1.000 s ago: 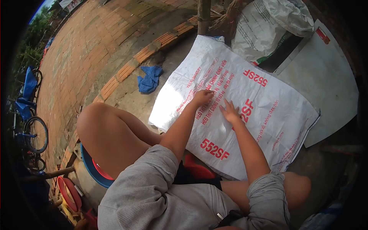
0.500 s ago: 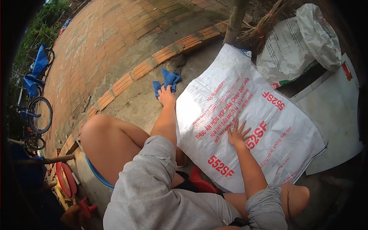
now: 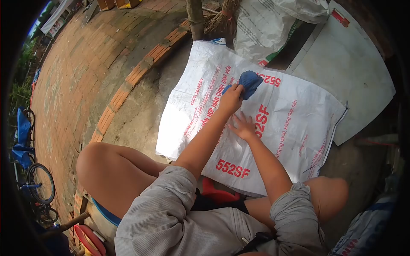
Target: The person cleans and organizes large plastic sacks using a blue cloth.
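A large white woven sack [image 3: 294, 115] with red printing lies flat on the ground before my crossed legs. My left hand [image 3: 231, 98] grips a crumpled blue cloth [image 3: 251, 84] over the upper middle of the sack, covering part of its lettering. Just below it, my right hand [image 3: 244, 127] rests on the sack with fingers spread, holding nothing.
Beyond the sack stand a wooden post [image 3: 195, 21], a straw broom [image 3: 222, 20] and another white sack [image 3: 262, 32]. A pale flat sheet [image 3: 350, 68] lies at the right. A brick edging [image 3: 110, 110] runs along the left, with a bicycle [image 3: 41, 183] farther off.
My left hand has picked up the blue cloth from the concrete and carried it right, over the sack. My view has shifted right; my right hand stays on the sack.
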### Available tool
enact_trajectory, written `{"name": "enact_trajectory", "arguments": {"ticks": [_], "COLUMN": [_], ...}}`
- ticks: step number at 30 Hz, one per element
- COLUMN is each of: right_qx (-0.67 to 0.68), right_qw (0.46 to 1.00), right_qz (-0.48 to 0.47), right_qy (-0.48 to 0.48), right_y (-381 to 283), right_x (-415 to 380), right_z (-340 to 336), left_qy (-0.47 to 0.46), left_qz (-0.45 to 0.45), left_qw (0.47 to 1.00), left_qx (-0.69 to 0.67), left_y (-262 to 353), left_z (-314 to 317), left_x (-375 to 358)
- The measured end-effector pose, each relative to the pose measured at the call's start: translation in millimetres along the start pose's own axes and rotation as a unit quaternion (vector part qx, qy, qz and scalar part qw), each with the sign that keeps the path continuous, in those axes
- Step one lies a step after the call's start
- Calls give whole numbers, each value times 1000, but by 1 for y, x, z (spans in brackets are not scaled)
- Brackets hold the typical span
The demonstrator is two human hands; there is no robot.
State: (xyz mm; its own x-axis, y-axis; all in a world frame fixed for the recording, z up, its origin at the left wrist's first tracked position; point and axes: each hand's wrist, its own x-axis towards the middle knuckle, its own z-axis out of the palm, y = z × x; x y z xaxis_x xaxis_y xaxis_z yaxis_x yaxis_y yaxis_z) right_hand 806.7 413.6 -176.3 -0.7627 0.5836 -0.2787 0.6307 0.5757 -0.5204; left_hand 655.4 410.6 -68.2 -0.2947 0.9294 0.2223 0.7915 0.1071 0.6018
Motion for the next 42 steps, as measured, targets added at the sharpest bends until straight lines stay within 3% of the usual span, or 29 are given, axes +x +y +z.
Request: {"name": "enact_trajectory", "arguments": {"ticks": [1, 2, 3, 4, 5, 6, 7, 8, 9, 13, 14, 15, 17, 21, 23, 27, 28, 30, 32, 34, 37, 39, 40, 41, 42], "right_qx": [60, 86, 86, 83, 78, 77, -3, -82, -80, -104, -108, -105, -128, -140, -138, -148, -145, -141, -123, -118, -120, -127, -146, -163, -164], "right_qw": [990, 994, 993, 986, 973, 972, 958, 934, 933, 945, 948, 947, 940, 935, 935, 933, 933, 934, 936, 935, 940, 942, 942, 937, 936], "right_qz": [-103, 65, 77, 108, 137, 146, 166, 183, 191, 225, 224, 229, 220, 218, 218, 229, 233, 237, 232, 233, 249, 267, 287, 306, 309], "right_qy": [74, 9, 14, 92, 166, 167, 233, 295, 295, 215, 200, 200, 227, 242, 242, 236, 232, 226, 236, 238, 199, 161, 98, 33, 30], "right_y": [21, 20, 34, 49, 63, 81, 101, 113, 116, 130, 130, 129, 128, 125, 125, 123, 122, 121, 120, 121, 122, 117, 111, 107, 111], "right_x": [4, -7, -17, -32, -48, -60, -70, -78, -86, -96, -94, -93, -94, -95, -95, -96, -96, -96, -96, -96, -97, -95, -94, -95, -96], "right_z": [4, -18, -23, -27, -30, -25, -14, -4, -1, 12, 15, 17, 18, 17, 16, 14, 12, 9, 8, 8, 9, -2, -14, -20, -11], "left_qy": [-82, -202, -318, -323, -275, -226, -232, -167, -102, -145, -214, -218, -104, -156, -96, 89, 84, 246, 186, 3, -192, -153, -112, -113, -127], "left_qz": [13, 36, 58, 67, 29, -10, -5, 28, 60, 98, 53, 57, 118, 134, 58, -93, -93, -41, 30, 51, 246, 224, 203, 202, 216], "left_qw": [997, 978, 943, 942, 954, 960, 959, 975, 985, 964, 950, 949, 969, 958, 957, 985, 985, 967, 981, 997, 946, 958, 967, 967, 963], "left_qx": [7, 40, 74, 68, 117, 167, 165, 147, 128, 202, 222, 222, 191, 199, 268, 119, 120, 60, 52, -51, 81, 95, 108, 105, 101], "left_y": [-17, -30, -26, -21, -15, -2, 13, 29, 39, 31, 25, 18, 7, -19, -42, -118, -106, -71, -7, 55, 67, 70, 71, 65, 50], "left_z": [37, 60, 64, 72, 79, 80, 78, 74, 75, 129, 141, 149, 158, 135, 108, 83, 78, 72, 98, 129, 209, 209, 213, 214, 215], "left_x": [-10, -25, -34, -32, -30, -28, -24, -20, -18, -54, -68, -75, -83, -44, -17, 39, 45, 59, 51, 27, -45, -54, -55, -52, -44]}}
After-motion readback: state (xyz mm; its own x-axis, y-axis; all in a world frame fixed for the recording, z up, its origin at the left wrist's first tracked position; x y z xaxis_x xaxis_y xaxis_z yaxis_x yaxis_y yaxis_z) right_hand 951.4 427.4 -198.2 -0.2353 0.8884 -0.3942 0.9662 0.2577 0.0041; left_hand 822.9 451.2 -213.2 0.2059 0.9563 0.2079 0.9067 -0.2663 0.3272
